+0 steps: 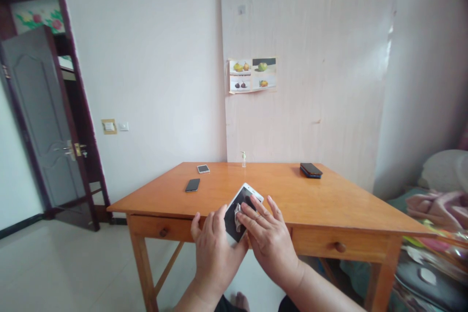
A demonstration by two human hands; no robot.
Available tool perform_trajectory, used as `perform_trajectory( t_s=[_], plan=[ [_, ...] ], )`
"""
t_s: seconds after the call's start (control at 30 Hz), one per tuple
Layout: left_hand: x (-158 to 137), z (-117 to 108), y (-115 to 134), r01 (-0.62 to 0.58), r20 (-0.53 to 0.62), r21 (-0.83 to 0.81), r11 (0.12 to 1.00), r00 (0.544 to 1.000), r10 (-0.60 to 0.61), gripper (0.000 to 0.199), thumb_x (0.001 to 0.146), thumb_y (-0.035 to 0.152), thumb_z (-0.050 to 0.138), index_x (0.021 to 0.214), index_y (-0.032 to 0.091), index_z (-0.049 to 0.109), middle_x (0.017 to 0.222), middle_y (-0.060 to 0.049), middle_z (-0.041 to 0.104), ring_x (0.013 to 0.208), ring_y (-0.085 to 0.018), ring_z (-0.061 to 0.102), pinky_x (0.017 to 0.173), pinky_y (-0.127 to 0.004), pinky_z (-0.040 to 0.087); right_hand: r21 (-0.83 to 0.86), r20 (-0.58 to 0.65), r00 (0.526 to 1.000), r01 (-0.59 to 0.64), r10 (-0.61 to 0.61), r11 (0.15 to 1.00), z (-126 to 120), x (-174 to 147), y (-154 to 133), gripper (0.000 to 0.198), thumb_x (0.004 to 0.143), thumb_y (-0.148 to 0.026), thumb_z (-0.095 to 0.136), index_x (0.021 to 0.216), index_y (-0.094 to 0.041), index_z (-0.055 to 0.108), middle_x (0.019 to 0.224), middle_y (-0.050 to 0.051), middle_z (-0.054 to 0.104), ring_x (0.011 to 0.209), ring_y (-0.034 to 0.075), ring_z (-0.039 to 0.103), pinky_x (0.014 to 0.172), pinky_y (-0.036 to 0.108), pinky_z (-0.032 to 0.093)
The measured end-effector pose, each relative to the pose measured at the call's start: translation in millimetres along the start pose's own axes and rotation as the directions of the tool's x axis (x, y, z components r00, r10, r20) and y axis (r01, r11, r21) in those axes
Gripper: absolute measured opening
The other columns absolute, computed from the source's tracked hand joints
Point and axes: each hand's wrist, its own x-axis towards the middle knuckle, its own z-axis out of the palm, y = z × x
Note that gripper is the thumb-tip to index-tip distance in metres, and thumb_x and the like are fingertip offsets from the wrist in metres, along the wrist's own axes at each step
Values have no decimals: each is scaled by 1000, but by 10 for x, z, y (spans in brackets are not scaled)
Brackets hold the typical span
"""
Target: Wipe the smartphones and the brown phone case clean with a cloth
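Observation:
My left hand (pixel 215 246) grips a white smartphone (pixel 247 189) with a dark screen, held tilted in front of the table's near edge. Against that screen, my right hand (pixel 268 236) presses a small crumpled white tissue (pixel 238 218) under its fingers. Part of the phone's right side is hidden behind the right hand. Farther off on the wooden table (pixel 263 180) lie a dark smartphone (pixel 192 185) and a smaller white-framed phone (pixel 203 169), both to the left of my hands.
A small clear pump bottle (pixel 243 160) stands at the table's back edge. Dark stacked devices (pixel 311 170) lie at the back right. Two drawers with round knobs (pixel 340 247) face me. Piled fabric (pixel 438 209) is at the right, a half-open door (pixel 44 126) at the left.

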Motion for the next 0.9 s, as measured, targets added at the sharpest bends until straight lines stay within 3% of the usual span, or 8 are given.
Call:
perform_trajectory(
  t_s=[0.1,0.2,0.33,0.4,0.47,0.6,0.73,0.9],
  plan=[
    [4,-5,9,-9,16,-3,1000,1000,9,60,75,37,69,126,17,47,107,-11,67,102,-27,63,114,-54,19,102,-11,1000,-26,27,994,-53,-10,5,40,89,-8,47,121,-25,65,123,4,68,123,23,55,104,45,41],
    [8,-11,21,-24,15,-6,1000,1000,24,60,75,37,69,127,17,46,109,-13,66,104,-28,62,114,-56,18,258,0,995,-99,103,961,-96,29,71,37,91,-10,45,120,-24,64,116,6,70,110,21,61,93,38,50],
    [-2,-17,20,-37,24,-6,999,999,37,62,74,36,70,128,16,46,110,-13,66,105,-28,62,114,-56,18,413,49,937,-334,345,847,-81,104,163,28,93,-19,47,114,-25,64,98,4,71,88,17,66,77,30,54],
    [-10,-20,26,-40,27,-6,999,999,40,61,74,35,69,127,16,47,110,-12,66,105,-28,62,115,-55,18,414,72,897,-424,436,805,-70,161,201,25,90,-22,50,112,-24,62,88,2,69,78,15,65,70,27,52],
    [-13,-23,43,-49,23,-8,999,998,50,60,73,34,69,127,16,47,110,-12,66,104,-27,62,115,-55,18,358,52,881,-455,469,815,-76,226,227,22,86,-20,54,106,-23,62,84,0,64,72,14,62,66,25,51],
    [-4,-26,91,-64,24,-18,998,998,64,60,71,30,69,126,17,48,109,-12,66,103,-28,62,115,-55,20,201,-11,917,-389,399,899,-112,309,192,23,84,-13,50,102,-22,62,90,3,58,75,14,60,68,25,49],
    [-1,-26,109,-55,25,-29,998,998,55,59,72,32,70,125,17,48,109,-11,67,103,-28,63,115,-56,19,101,23,965,-261,260,960,-92,265,42,28,91,-13,43,107,-21,64,93,6,58,79,16,60,71,26,50],
    [-2,-34,102,-38,21,-24,999,999,39,59,72,36,71,124,17,48,106,-12,67,101,-28,63,114,-55,21,-8,46,989,-141,141,990,-9,149,-40,33,90,-10,45,113,-24,66,96,8,59,84,17,59,72,27,50]
  ],
)
